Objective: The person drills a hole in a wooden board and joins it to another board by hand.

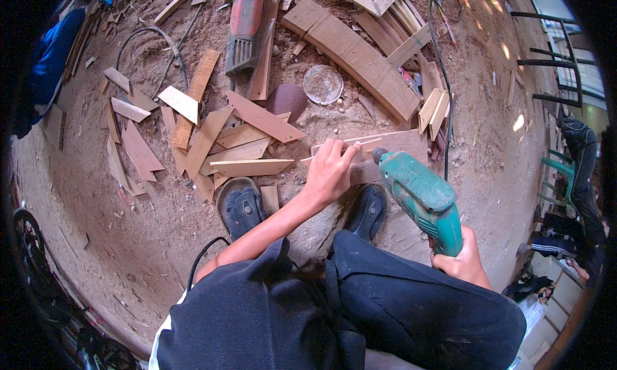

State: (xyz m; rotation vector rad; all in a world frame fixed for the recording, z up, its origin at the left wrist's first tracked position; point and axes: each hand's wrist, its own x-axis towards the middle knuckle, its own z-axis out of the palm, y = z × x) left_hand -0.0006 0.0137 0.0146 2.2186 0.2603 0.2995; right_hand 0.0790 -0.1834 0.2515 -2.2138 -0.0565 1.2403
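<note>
My right hand [464,261] is wrapped round the handle of a green power drill [421,193]. The drill's dark chuck points left, close to the fingers of my left hand [331,171]. Those left fingers are closed on a thin strip of wood [369,142], pressing it down on a flat wooden board [405,146] on the ground. How the strip sits under the fingers is partly hidden by them. The board lies just ahead of my dark shoes [369,209]. Whether the drill tip touches the wood I cannot tell.
Pointed wood pieces [263,116] lie scattered ahead and left. Beyond them are a red-and-grey power tool [245,26], a round whitish lid [323,84] and a thick curved beam [353,58]. A black cable [448,113] runs along the right; a dark metal rack [546,63] stands farther right.
</note>
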